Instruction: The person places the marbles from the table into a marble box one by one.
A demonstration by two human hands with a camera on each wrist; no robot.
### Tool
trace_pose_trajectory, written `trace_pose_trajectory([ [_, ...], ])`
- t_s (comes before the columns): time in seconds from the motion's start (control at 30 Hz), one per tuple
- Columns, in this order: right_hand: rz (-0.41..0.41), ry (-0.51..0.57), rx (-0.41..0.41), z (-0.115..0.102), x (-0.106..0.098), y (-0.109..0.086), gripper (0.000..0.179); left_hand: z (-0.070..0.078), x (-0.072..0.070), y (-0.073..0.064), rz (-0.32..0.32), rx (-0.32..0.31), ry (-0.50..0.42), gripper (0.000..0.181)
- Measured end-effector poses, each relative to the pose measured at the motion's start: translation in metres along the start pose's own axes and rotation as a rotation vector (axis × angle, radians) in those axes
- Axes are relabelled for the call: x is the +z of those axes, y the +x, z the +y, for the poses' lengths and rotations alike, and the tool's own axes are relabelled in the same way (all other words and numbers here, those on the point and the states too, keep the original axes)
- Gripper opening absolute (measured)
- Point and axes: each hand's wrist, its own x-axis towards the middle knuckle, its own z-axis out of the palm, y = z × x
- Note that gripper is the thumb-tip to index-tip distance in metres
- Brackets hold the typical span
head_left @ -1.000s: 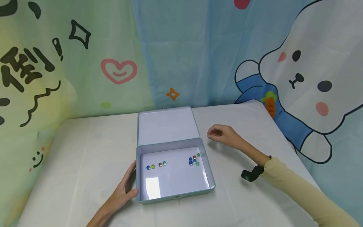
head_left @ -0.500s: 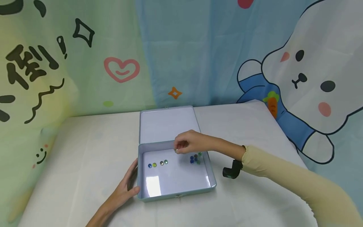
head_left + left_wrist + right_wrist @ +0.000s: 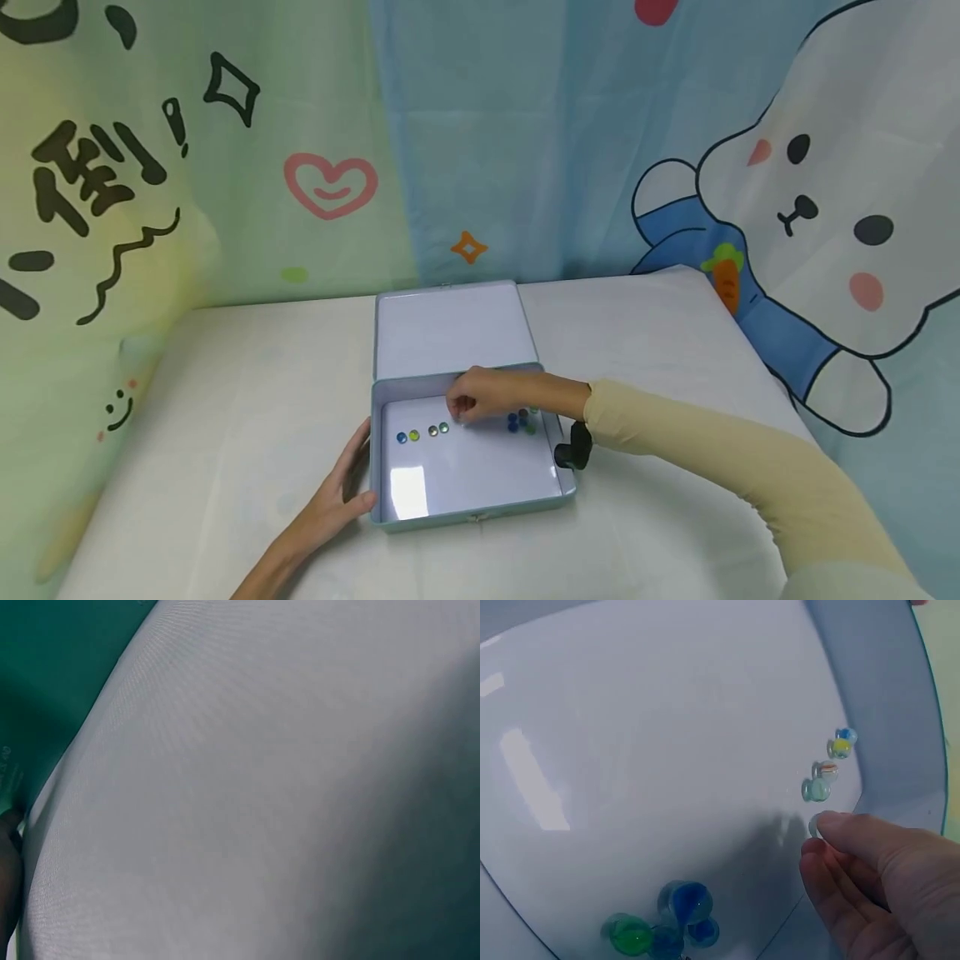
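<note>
An open tin box (image 3: pixel 480 518) with white inner floor lies on the table, its lid (image 3: pixel 453 329) folded back. My right hand (image 3: pixel 480 393) reaches over its back wall and pinches a clear marble (image 3: pixel 815 825) between thumb and fingertips, low over the floor. Just left of that hand, several marbles (image 3: pixel 432 431) form a short row; a clear greenish marble (image 3: pixel 820 789) is the nearest. Under the right wrist sits a cluster of marbles (image 3: pixel 513 422), partly hidden by the forearm. My left hand (image 3: pixel 326 504) rests against the box's left wall, fingers extended, thumb at the front corner.
A white cloth (image 3: pixel 262 375) covers the table around the box. Behind it hangs a printed curtain (image 3: pixel 480 150). A black wrist camera (image 3: pixel 573 450) hangs from the right wrist, over the box's right wall.
From right of the box, my right hand has swung left over it and lowered inside, beside the marble row. My left hand has stayed against the left wall.
</note>
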Motion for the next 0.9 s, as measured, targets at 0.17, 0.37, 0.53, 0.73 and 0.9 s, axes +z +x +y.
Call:
trace_pose_trajectory([
  [0.17,-0.008,-0.059,0.031,-0.001,0.004,0.009,0.001,0.0,-0.001,0.0,0.001,0.004,-0.004,0.088],
  [0.37,-0.012,-0.133,0.057,0.0,0.012,0.015,0.004,0.0,0.0,0.0,-0.009,0.019,-0.003,0.087],
  [0.53,0.007,-0.121,0.071,-0.002,0.012,0.015,0.008,0.001,0.0,0.001,0.001,0.015,0.005,0.086],
  [0.73,-0.013,-0.103,0.073,-0.012,-0.003,0.0,0.028,0.002,-0.006,-0.002,-0.007,0.098,-0.055,0.07],
  [0.9,0.047,-0.075,0.046,-0.028,-0.023,-0.026,0.031,0.017,-0.018,-0.005,-0.008,0.13,0.02,0.057],
])
